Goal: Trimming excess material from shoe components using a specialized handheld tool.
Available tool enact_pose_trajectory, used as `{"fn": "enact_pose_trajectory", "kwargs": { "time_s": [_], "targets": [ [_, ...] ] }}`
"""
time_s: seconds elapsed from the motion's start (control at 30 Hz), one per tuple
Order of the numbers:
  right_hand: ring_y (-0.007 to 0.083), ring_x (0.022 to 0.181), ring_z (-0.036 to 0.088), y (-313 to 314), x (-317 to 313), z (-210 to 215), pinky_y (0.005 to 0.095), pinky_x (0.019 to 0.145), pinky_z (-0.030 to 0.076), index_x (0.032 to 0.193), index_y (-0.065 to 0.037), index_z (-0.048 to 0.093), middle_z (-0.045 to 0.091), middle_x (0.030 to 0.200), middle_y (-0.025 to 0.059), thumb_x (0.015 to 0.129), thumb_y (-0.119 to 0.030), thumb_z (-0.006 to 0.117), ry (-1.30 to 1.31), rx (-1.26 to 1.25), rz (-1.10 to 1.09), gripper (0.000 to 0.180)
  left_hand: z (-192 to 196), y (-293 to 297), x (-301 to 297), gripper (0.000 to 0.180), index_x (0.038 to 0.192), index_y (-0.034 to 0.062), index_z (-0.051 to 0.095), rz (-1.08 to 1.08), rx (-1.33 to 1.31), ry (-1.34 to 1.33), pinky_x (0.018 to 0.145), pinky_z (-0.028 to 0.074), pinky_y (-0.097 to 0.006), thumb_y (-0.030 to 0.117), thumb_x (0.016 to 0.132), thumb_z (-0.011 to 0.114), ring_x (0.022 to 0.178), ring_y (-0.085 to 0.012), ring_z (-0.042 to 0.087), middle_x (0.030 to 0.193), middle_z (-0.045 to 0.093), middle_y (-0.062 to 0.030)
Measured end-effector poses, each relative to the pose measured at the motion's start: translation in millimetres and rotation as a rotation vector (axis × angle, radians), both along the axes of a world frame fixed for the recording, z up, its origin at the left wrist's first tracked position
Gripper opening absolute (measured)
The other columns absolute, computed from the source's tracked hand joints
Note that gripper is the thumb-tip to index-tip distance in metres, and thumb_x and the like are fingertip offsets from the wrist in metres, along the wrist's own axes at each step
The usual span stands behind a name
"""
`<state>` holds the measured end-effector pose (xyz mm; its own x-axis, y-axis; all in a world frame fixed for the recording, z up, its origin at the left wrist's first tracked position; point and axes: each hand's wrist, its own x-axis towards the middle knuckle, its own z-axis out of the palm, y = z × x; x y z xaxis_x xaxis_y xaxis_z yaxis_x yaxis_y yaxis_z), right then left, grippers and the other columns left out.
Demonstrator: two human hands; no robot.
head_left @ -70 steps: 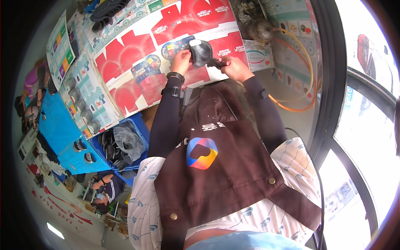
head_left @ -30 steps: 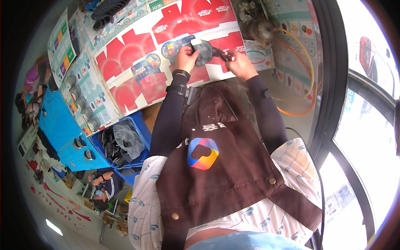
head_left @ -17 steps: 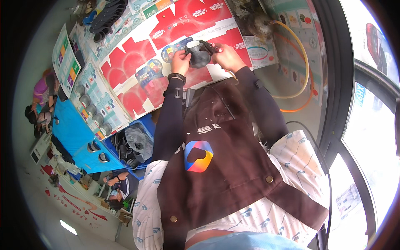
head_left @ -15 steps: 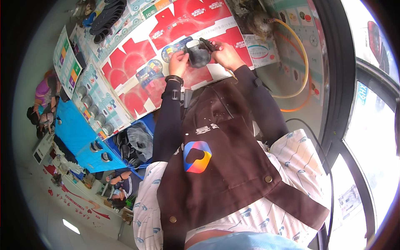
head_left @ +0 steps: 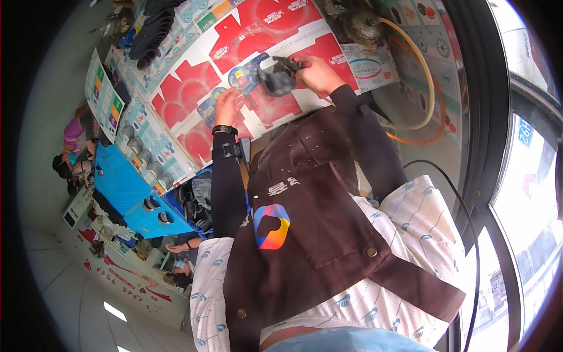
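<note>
My right hand (head_left: 318, 76) is closed around a dark pliers-like tool (head_left: 291, 63) with red on its handle end. At the tool's far end hangs a dark grey, rounded, cup-shaped piece (head_left: 277, 82), just above the red-and-white printed sheets (head_left: 278, 110). Whether the tool's jaws clamp the piece is too small to tell. To the left of it, apart from the piece, my left hand (head_left: 227, 107) is open over the sheets with its fingers loosely spread and nothing in them. A black band circles the left wrist.
Grey cup-shaped pieces (head_left: 135, 144) line the table's left edge. Several dark curved pieces (head_left: 153, 34) lie in a row at the far left. Beyond my right hand, a yellow hose (head_left: 431, 82) loops beside a dirty round machine (head_left: 359, 28). A blue bin (head_left: 126, 190) stands left; other people are farther left.
My left hand has come off the cup-shaped piece and moved left and nearer to me, its fingers opening. The right hand still holds the tool at nearly the same place.
</note>
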<state>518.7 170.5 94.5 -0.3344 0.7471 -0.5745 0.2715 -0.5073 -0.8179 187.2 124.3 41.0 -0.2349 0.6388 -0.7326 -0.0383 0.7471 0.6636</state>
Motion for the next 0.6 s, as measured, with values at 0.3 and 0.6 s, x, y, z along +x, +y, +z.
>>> {"fn": "enact_pose_trajectory", "kwargs": {
  "time_s": [0.3, 0.6],
  "targets": [
    [0.0167, 0.049, 0.052, 0, 4, 3, 0.0343, 0.044, 0.039, 0.093, 0.001, 0.066, 0.060, 0.067, 0.0094, 0.072, -0.009, 0.059, -0.042, -0.027, 0.065, 0.024, 4, 3, 12, 0.035, 0.129, 0.0014, 0.055, 0.020, 0.009, -0.025, 0.095, 0.052, -0.039, 0.022, 0.102, 0.058, 0.109, -0.0274, 0.065, 0.122, 0.065, -0.0161],
    [0.0376, 0.078, 0.068, 4, 9, 7, 0.0422, 0.070, 0.052, 0.107, -0.001, 0.068, 0.069, 0.085, 0.0219, 0.076, -0.022, 0.063, -0.105, -0.123, 0.267, 0.038, 0, 4, 18, 0.031, 0.128, 0.0024, 0.056, -0.018, -0.018, -0.025, 0.093, 0.052, -0.036, 0.018, 0.102, 0.055, 0.106, -0.0235, 0.067, 0.121, 0.066, -0.0143]
  ]
}}
